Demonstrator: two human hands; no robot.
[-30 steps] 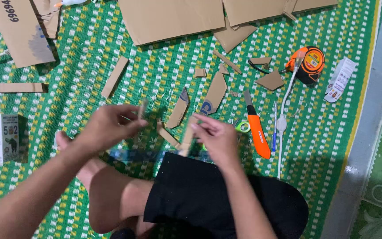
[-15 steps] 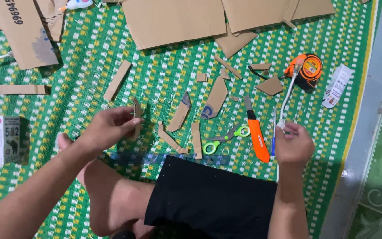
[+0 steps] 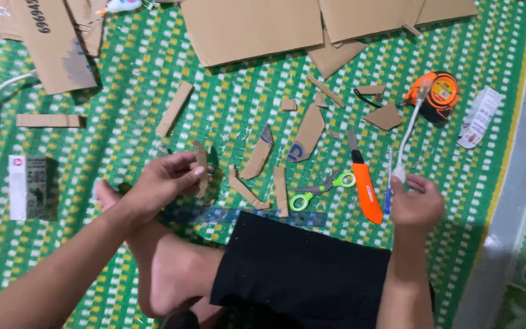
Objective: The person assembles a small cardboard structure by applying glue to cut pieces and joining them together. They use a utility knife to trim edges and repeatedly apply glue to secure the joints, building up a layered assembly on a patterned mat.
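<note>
The left hand [image 3: 162, 183] is pinched around a small curved strip of cardboard [image 3: 201, 167], held upright between thumb and fingers just above the green woven mat [image 3: 123, 140]. The right hand [image 3: 417, 204] is closed on the near end of a white glue gun [image 3: 410, 131], which runs from the fingers away toward the far right, its orange tip beside an orange and black tape measure [image 3: 438, 94].

Judging by this, the step in hand looks like a gluing one: the cut strip is ready in one hand and the glue tool has only just been gripped in the other, well apart from it. The next move would call for bringing the nozzle across to the strip's edge, with the strip kept steady and the fingers clear of hot glue.

Between the hands, on the mat, lie green-handled scissors [image 3: 321, 190], an orange utility knife [image 3: 363, 183] and a blue pen [image 3: 388, 183] just left of the right hand. Several short cardboard offcuts [image 3: 257, 161] are scattered nearby, and a clear ruler [image 3: 245, 216] lies close to the person's black shorts [image 3: 299, 268] and bare foot [image 3: 159, 268].

Farther off, large cardboard sheets [image 3: 251, 27] cover the far edge of the mat. A small printed box [image 3: 27, 186] stands at the left, and a white packet [image 3: 479, 116] lies at the far right, near the mat's yellow border
</note>
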